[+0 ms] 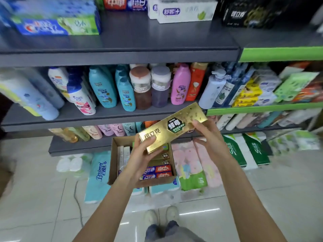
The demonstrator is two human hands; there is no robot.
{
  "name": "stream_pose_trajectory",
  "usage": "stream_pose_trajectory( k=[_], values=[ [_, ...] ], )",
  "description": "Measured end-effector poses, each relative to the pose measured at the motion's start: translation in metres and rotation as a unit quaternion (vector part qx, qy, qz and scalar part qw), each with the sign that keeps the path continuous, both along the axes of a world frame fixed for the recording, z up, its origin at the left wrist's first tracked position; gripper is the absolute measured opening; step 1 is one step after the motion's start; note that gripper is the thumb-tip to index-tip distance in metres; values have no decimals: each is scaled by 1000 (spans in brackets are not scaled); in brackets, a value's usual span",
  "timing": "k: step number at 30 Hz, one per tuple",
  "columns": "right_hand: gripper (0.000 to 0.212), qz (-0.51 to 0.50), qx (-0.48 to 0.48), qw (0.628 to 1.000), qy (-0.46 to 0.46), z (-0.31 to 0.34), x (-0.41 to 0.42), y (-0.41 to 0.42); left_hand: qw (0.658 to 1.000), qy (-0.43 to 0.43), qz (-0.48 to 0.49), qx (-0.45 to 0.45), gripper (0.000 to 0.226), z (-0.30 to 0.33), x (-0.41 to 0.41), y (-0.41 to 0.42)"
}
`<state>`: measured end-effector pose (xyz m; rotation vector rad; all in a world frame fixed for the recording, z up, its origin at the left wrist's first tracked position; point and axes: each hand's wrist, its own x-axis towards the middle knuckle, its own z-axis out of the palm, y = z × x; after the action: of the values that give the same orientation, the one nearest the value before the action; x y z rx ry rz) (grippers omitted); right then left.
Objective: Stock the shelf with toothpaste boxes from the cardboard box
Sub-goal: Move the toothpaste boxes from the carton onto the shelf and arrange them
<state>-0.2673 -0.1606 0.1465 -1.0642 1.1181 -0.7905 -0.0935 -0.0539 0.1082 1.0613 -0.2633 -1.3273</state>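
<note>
A gold toothpaste box (173,127) is held tilted in front of me, its right end higher. My left hand (145,152) grips its lower left end. My right hand (208,135) touches its right end with fingertips from below. Underneath, the open cardboard box (113,154) rests on tissue packs and holds more gold boxes, red-and-blue boxes (157,172) and white boxes. The top shelf (122,49) carries toothpaste: a blue-and-green stack (57,25) at the left, white boxes (181,13) in the middle, black boxes (244,14) at the right.
Shampoo bottles (125,88) fill the middle shelf. A lower shelf holds more bottles. Tissue and toilet-paper packs (197,165) lie on the tiled floor around the cardboard box. My shoes (160,215) show at the bottom. A green-edged shelf unit (279,53) stands to the right.
</note>
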Motion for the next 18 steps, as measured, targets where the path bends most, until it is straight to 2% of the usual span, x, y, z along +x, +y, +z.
stream_pose_trajectory(
  k=[2,4,7,11,14,18],
  values=[
    [50,29,-57,997,53,13,-10,-11,997,-60,-39,-15,44,8,9,-5],
    [61,109,-113,982,107,30,-19,-22,991,-111,-70,-31,46,18,15,-11],
    [47,162,-182,954,173,56,-33,-31,975,-191,-92,-60,58,36,21,-24],
    [35,92,-234,958,138,79,-53,-47,960,-245,-76,-110,60,65,16,-55],
    [34,-9,-273,959,79,101,-84,-77,959,-237,-17,-153,41,86,12,-88],
    [29,-149,-367,918,17,136,-128,-145,940,-270,100,-184,14,114,-3,-132]
  ],
)
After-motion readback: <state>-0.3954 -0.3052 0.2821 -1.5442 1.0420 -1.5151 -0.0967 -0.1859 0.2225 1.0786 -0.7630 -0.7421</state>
